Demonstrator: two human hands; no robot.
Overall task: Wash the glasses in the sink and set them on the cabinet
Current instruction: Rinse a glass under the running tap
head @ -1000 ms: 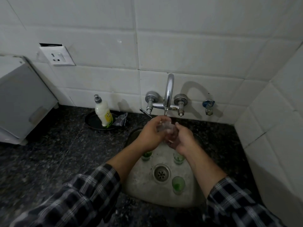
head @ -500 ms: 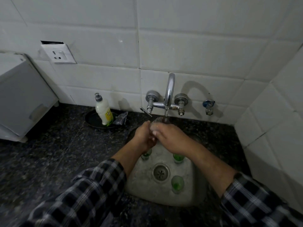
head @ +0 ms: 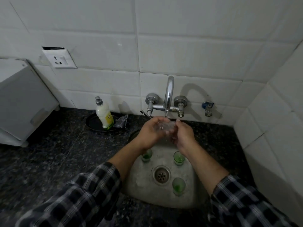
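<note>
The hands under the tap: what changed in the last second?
Half a second ago the right hand lay over the clear glass, hiding it; it has slid back to the right, so the glass shows again between both hands, under the tap. The left hand kept its grip. The three green glasses in the sink and the soap bottle stayed put.

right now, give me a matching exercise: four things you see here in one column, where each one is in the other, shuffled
1 clear glass
2 soap bottle
3 nearest green glass
4 socket

a on the wall tiles
b held by left hand and right hand under the tap
c standing in the sink
d on a black dish

Pairs: 1-b, 2-d, 3-c, 4-a
</note>
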